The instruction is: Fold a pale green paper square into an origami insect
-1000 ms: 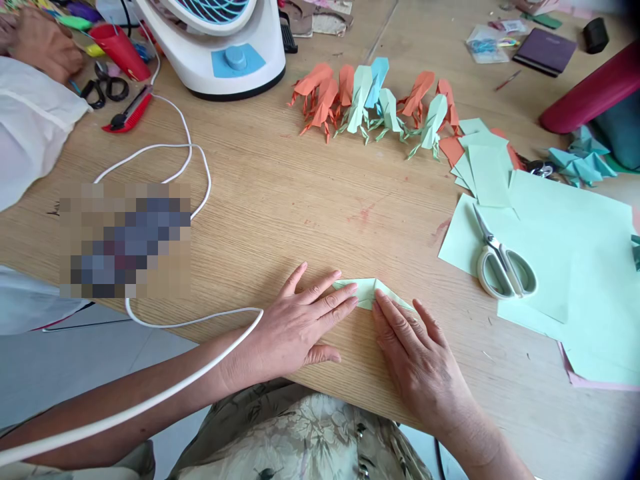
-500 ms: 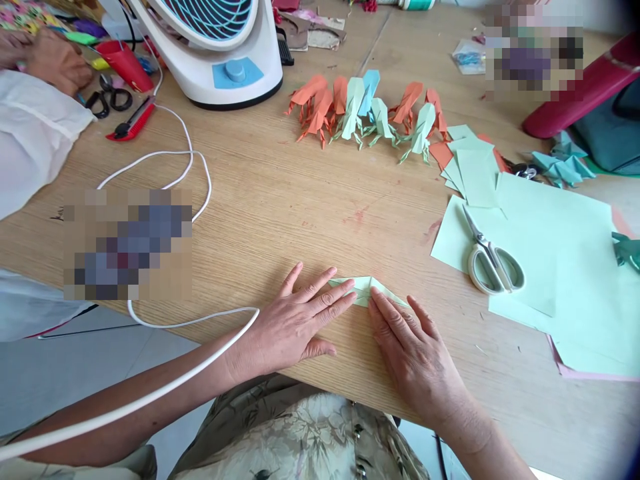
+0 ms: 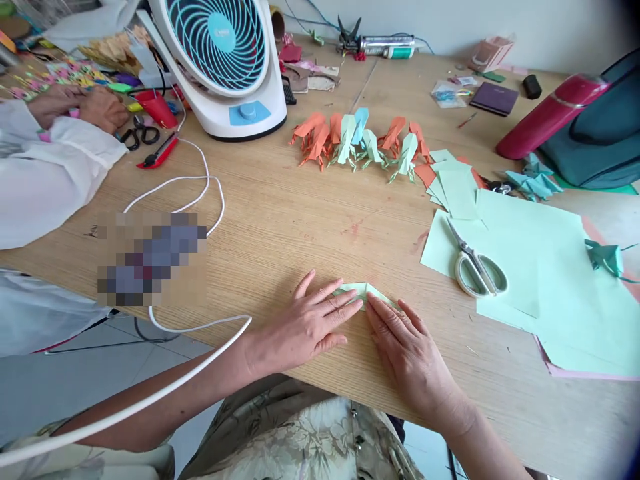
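Near the table's front edge lies a small folded piece of pale green paper (image 3: 365,289), partly covered by my fingers. My left hand (image 3: 313,320) rests flat with its fingers spread, their tips pressing the paper's left part. On the right part, the fingertips of my right hand (image 3: 407,347) press down, fingers stretched out and close together. Right of the hands, white-handled scissors (image 3: 477,267) lie on large pale green sheets (image 3: 560,267). Beyond the hands stands a row of folded paper figures (image 3: 345,140) in orange, green and blue.
A white fan (image 3: 220,60) stands at the back left. A white cable (image 3: 200,325) loops over the table and crosses above my left forearm. A person's hands (image 3: 103,110) are at the far left. A red bottle (image 3: 550,117) leans by a teal bag (image 3: 600,127) at the right.
The camera view has tilted up, showing more of the table's back. Both hands stay on the folded paper, with only slight shifts visible.
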### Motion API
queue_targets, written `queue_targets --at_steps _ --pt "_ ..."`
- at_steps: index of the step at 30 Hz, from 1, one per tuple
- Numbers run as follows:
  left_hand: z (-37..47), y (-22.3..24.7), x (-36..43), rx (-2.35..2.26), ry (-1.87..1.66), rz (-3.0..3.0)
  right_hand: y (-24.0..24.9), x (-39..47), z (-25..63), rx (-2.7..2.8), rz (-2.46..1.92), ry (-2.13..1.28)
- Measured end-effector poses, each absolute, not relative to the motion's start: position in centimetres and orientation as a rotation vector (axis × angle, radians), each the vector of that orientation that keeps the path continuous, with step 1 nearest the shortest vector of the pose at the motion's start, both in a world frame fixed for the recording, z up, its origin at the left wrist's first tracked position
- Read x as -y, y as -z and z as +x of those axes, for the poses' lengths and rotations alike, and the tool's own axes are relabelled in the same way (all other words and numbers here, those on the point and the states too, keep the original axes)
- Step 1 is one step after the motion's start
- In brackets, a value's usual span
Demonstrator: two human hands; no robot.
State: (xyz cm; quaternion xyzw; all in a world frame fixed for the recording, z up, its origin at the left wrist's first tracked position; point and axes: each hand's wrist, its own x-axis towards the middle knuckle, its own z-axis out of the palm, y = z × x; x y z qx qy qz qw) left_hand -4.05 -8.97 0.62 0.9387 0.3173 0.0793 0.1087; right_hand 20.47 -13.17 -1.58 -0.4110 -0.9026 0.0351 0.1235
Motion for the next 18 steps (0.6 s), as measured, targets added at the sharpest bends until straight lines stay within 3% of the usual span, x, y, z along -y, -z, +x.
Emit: queue_targets --at_steps 5,18 --pt "-1.8 -0.3 7.3 -0.958 -0.475 2.714 1.9 13.0 20.6 2.540 -1.184 -0.188" --pt "-1.8 0.9 5.2 -0.648 -0.674 3.145 1.7 13.0 20.8 2.349 -1.181 -0.393"
